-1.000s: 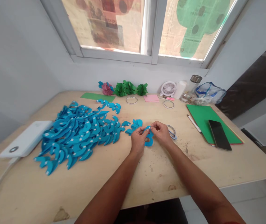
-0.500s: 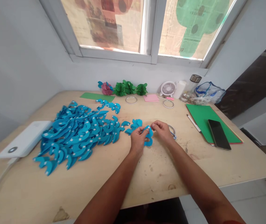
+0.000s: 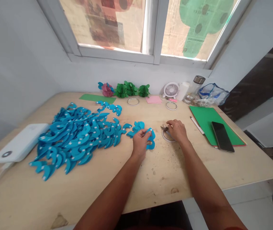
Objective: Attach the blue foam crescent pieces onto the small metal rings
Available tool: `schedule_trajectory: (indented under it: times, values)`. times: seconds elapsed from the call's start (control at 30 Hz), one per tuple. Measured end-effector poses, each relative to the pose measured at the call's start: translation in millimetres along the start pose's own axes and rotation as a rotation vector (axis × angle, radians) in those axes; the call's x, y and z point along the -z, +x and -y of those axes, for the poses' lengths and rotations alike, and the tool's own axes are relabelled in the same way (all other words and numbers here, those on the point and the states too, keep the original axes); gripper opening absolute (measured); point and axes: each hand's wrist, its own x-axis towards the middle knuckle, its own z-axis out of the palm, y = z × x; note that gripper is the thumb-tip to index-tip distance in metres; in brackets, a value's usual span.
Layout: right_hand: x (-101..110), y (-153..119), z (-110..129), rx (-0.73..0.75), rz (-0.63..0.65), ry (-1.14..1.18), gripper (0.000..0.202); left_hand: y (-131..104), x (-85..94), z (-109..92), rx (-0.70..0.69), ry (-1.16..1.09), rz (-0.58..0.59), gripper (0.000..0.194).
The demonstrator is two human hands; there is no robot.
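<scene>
– Right hand [image 3: 178, 131] has shifted away from the left hand [image 3: 140, 143] since the earlier frame, out to the small dark metal tool [image 3: 164, 128]. Left hand's about where it was.

– Fingers?

– Left: thumb and fingertips pinched narrow on a wavy blue paper piece with white square patches [image 3: 151, 135]. Right: fingers bent at the tool; can't tell if the grip is closed. Tool type partly hidden too.

– Where's the blue piece exactly?

– Between the hands, sticking out right of the left fingertips, over the pale wooden table [image 3: 117, 182].

– Next out?

– Thin pale round ring [image 3: 167, 137] under the right hand and tool. Ruffled blue paper cluster [image 3: 138, 126] just beyond the left hand. Big heap of curved blue paper strips with white squares [image 3: 79, 134] further left, near a white rectangular device [image 3: 19, 142] with a cable.

– Right side?

– White pen-like stick [image 3: 197, 125], then green rectangular sheets [image 3: 203, 118] with a black phone [image 3: 222, 136] lying on top.

– Back edge?

– Green ruffled paper shapes [image 3: 131, 88], small round white fan [image 3: 171, 90].
</scene>
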Motion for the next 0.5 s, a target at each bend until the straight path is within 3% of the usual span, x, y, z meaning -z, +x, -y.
schedule_trajectory:
  times: [0.2, 0.5]
  values:
    - [-4.7, 0.8, 1.6, 0.029, 0.062, -0.057, 0.026, -0.6, 0.0, -0.1, 0.005, -0.004, 0.006, 0.028]
    - [-8.6, 2.1, -0.2, 0.015, 0.022, -0.046, 0.023, -1.3, 0.0, -1.7, 0.014, -0.001, 0.011, 0.029]
